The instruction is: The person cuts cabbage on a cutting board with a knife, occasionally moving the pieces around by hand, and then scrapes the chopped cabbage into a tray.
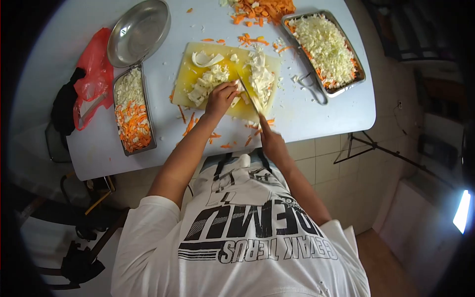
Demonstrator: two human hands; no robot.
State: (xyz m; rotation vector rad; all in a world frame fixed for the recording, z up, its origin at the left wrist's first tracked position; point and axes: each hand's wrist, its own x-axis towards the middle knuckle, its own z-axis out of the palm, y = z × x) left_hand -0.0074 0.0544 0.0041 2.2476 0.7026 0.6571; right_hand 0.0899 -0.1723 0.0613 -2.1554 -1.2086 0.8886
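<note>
My right hand [273, 144] grips the handle of a kitchen knife [250, 95], its long blade angled up and left over a yellow cutting board [184, 83]. With curled fingers, my left hand [222, 100] holds a piece of white cabbage [240, 88] just left of the blade. Chopped cabbage [213, 76] lies in a heap beyond that hand. More cut cabbage [261, 74] is right of the knife, and a curved cabbage leaf [207, 60] rests near the board's far left. My left fingertips are partly hidden.
A metal tray [364, 74] of cabbage over carrot is at the right, beside wire tongs or a handle [319, 94]. Another filled tray [154, 133], a steel bowl [140, 33] and a red plastic bag [96, 74] are left. Carrot pieces [264, 9] are piled at the back.
</note>
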